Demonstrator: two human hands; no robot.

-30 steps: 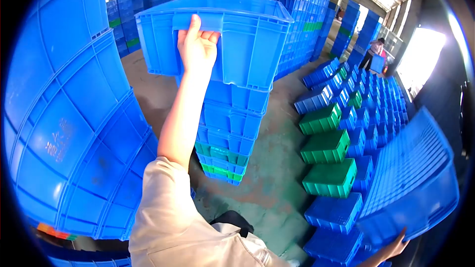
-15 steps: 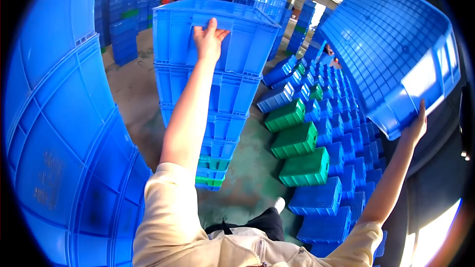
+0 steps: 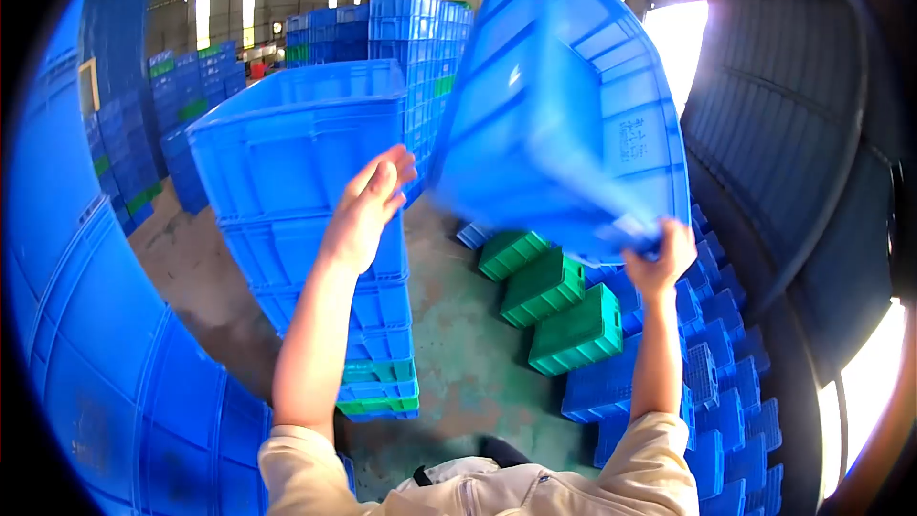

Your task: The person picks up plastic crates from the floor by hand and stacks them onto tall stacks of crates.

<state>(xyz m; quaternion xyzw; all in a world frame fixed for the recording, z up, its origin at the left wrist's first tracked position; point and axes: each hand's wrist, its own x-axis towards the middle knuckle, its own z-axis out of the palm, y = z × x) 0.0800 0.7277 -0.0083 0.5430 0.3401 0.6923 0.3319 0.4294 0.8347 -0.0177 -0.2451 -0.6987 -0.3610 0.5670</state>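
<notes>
A large blue plastic crate [image 3: 621,105] hangs tilted in the air, its ribbed side and its inside showing. My right hand [image 3: 662,258] grips its lower right corner, fingers curled round the edge. My left hand [image 3: 368,210] is raised with fingers stretched out and nothing in it. It overlaps the right side of a tall crate stack [image 3: 296,158], whose top blue crate is upright with its mouth facing up. Green crates form a band low in that stack.
Close on my left rises a wall of blue crates [image 3: 95,325]. Green crates [image 3: 573,330] and rows of blue crates [image 3: 731,411] lie on the floor to the right. More stacks [image 3: 406,38] stand behind, and a metal wall [image 3: 774,105] runs along the right.
The held crate has swung left toward the middle and turned, now showing its inside. My left hand has come off the top crate of the stack. The view has turned right.
</notes>
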